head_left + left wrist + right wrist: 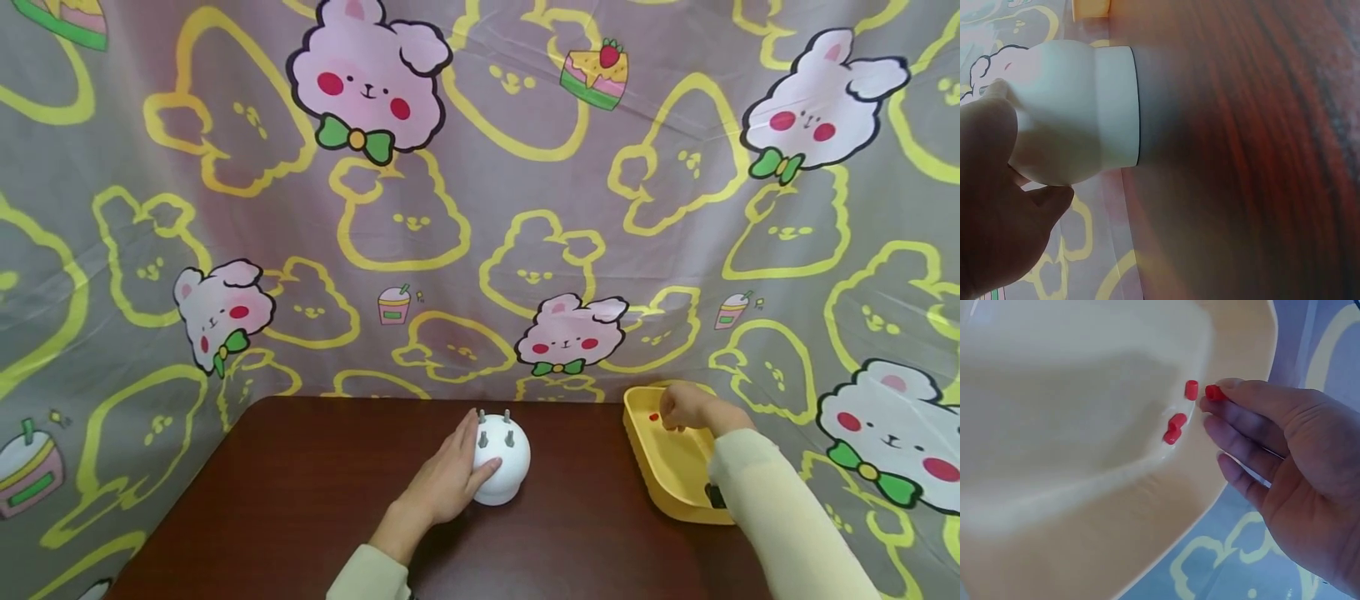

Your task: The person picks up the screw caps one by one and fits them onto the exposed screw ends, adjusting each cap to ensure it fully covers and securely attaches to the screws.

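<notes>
A white, rounded object (504, 477) stands on the table, with several grey pegs (483, 439) sticking up from its top. My left hand (446, 475) holds it from the left, thumb across its near face and fingers along its side. In the left wrist view, thumb and fingers lie around the rounded white body (1063, 119), above its straight-sided base. Over the far end of the yellow tray (652, 479), my right hand (686, 408) pinches a small red cap-like cylinder (1214, 392) between thumb and forefinger. Three similar red pieces (1192, 390) lie in the tray's corner, two of them touching.
The dark brown wooden table (300, 483) carries the tray at its right side. A patterned cloth (450, 208) with cartoon rabbits hangs behind and around it. Inside the tray's near end, a small black thing (715, 496) shows beside the right sleeve (780, 508).
</notes>
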A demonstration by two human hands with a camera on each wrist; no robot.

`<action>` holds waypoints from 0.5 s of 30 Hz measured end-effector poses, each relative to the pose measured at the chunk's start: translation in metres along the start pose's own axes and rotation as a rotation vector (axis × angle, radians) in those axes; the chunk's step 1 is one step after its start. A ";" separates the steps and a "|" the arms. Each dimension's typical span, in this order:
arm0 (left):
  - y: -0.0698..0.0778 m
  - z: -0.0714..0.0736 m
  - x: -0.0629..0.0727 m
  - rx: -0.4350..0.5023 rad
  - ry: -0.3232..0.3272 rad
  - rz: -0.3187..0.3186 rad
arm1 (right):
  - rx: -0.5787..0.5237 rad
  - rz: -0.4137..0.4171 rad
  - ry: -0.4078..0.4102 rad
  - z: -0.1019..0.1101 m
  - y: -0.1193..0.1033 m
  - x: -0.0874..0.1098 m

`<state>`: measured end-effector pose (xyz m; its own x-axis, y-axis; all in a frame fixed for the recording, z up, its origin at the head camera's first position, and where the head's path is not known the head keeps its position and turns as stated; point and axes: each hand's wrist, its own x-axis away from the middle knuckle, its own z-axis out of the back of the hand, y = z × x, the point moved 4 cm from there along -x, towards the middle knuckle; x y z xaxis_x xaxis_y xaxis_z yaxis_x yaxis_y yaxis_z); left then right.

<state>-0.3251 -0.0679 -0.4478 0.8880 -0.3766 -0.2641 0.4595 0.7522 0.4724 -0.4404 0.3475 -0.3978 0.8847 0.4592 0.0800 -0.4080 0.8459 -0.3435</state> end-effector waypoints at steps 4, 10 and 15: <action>-0.001 -0.003 0.001 0.000 -0.007 0.003 | 0.036 0.056 0.045 0.001 -0.001 -0.002; 0.000 -0.001 0.000 -0.013 0.000 -0.005 | 0.079 0.092 0.095 0.008 -0.007 -0.002; 0.000 -0.001 0.000 -0.008 -0.007 0.000 | 0.106 0.125 0.141 0.014 -0.015 0.000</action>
<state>-0.3251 -0.0671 -0.4480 0.8879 -0.3807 -0.2582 0.4597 0.7564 0.4654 -0.4372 0.3387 -0.3800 0.8456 0.5260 -0.0912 -0.5313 0.8122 -0.2412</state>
